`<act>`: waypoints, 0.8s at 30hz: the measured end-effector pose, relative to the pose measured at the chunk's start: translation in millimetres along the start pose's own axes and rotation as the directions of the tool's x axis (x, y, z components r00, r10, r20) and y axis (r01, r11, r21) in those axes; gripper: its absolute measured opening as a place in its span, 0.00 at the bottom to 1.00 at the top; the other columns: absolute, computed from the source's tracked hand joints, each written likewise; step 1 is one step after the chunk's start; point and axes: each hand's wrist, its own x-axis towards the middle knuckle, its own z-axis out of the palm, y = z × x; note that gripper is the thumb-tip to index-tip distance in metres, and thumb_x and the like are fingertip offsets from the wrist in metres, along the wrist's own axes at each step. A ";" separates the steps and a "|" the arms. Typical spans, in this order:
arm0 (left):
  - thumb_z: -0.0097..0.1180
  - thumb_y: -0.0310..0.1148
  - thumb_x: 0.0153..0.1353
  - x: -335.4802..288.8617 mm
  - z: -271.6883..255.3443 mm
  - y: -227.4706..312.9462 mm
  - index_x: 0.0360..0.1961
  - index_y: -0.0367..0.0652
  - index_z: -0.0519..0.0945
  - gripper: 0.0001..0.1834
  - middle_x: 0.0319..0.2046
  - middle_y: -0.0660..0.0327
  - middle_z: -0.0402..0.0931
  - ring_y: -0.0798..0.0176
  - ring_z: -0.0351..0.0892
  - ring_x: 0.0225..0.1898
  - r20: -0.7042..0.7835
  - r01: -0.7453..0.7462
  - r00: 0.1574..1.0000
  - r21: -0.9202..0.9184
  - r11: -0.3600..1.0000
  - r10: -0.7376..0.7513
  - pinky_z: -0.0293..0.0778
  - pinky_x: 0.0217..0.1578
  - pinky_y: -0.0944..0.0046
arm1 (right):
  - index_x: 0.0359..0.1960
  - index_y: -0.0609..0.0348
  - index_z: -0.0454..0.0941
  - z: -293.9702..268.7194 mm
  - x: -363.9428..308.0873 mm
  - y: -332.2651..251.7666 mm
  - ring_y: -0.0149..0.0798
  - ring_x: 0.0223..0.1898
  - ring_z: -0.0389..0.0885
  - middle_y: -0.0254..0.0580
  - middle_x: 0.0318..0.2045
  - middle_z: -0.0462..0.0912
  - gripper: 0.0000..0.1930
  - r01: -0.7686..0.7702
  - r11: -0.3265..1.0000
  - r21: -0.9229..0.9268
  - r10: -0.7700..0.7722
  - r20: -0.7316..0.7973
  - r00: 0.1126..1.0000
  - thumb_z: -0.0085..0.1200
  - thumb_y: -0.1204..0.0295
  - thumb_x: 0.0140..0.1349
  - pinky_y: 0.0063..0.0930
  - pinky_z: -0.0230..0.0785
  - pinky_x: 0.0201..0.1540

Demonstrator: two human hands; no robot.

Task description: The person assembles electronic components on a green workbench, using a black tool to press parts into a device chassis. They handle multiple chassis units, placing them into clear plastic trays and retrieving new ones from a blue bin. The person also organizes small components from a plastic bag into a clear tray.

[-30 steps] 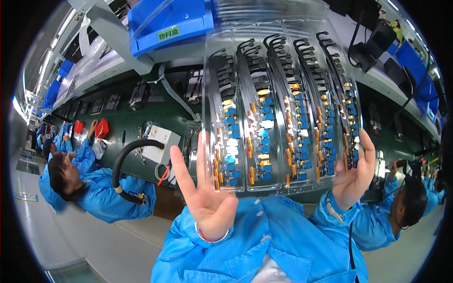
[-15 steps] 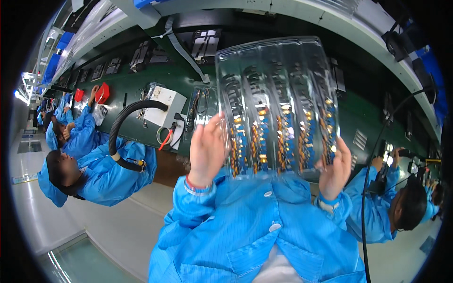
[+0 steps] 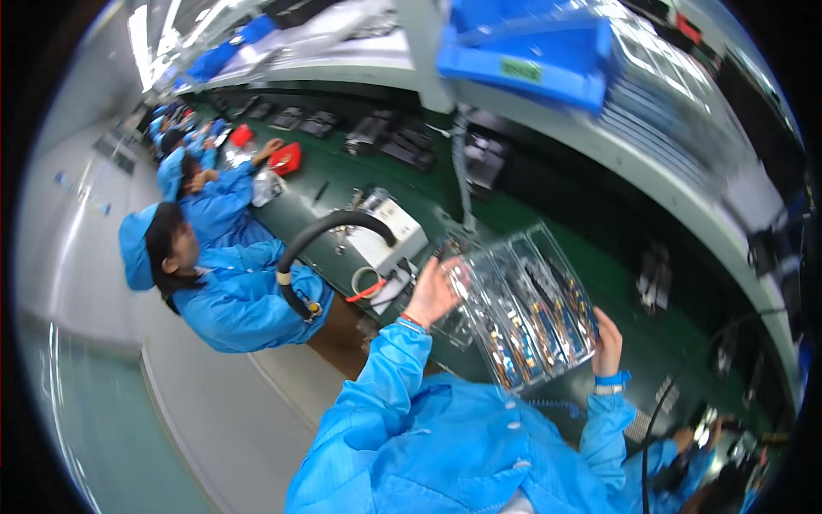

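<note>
A clear plastic blister tray is held between my two hands above the green bench, slanted in the view. Its long compartments hold rows of small parts with blue, orange and dark pieces, too small to name. My left hand grips the tray's left edge, thumb and fingers partly over the rim. At the opposite edge, my right hand has its fingers against the side, with a blue wrist strap below it. Under the tray's left side, another clear tray lies partly hidden on the bench.
A white box and a black flexible hose stand to the left, beside a co-worker in blue. Red bins sit farther along the bench. Overhead is a shelf with a blue bin. A black cable hangs at right.
The tray has moved down and away from my head and now looks smaller and tilted. My hands have gone with it. The whole view has swung round toward the left.
</note>
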 end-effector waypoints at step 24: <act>0.37 0.46 0.64 -10.4 -98.0 44.9 0.43 0.45 0.67 0.17 0.50 0.59 0.67 0.52 0.65 0.54 -0.173 0.001 0.985 0.077 0.997 0.012 0.69 0.44 0.59 | 0.51 0.62 0.68 83.0 4.6 65.4 0.26 0.38 0.73 0.38 0.44 0.73 0.17 -0.202 0.974 0.107 0.211 -0.087 0.974 0.44 0.71 0.61 0.18 0.67 0.34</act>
